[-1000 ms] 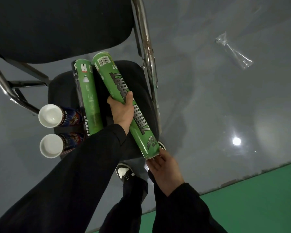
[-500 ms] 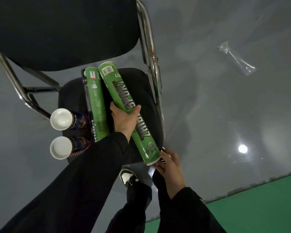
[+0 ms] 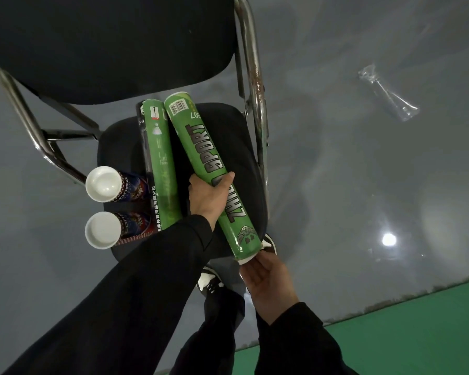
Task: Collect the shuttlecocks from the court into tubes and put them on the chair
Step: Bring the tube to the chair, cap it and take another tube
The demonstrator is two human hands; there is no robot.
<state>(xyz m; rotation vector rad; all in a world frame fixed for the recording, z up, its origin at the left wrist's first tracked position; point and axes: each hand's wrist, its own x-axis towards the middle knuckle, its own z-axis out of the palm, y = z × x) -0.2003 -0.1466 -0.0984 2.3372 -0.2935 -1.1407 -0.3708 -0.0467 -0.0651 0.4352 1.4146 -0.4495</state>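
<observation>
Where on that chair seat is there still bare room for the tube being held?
Bare black cushion shows between the held tube, gripped by the left hand, and the chrome frame. The seat's left side is crowded: a slimmer green tube and two white-capped tubes. The right hand touches the held tube's near end.

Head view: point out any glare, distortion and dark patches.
Head view: a bright lamp reflection glares off the glossy grey floor; wide-angle distortion bows the chair frame; the black backrest and sleeves show almost no detail; the print on the green tube in the left hand stays sharp; the right hand is evenly lit.
</observation>
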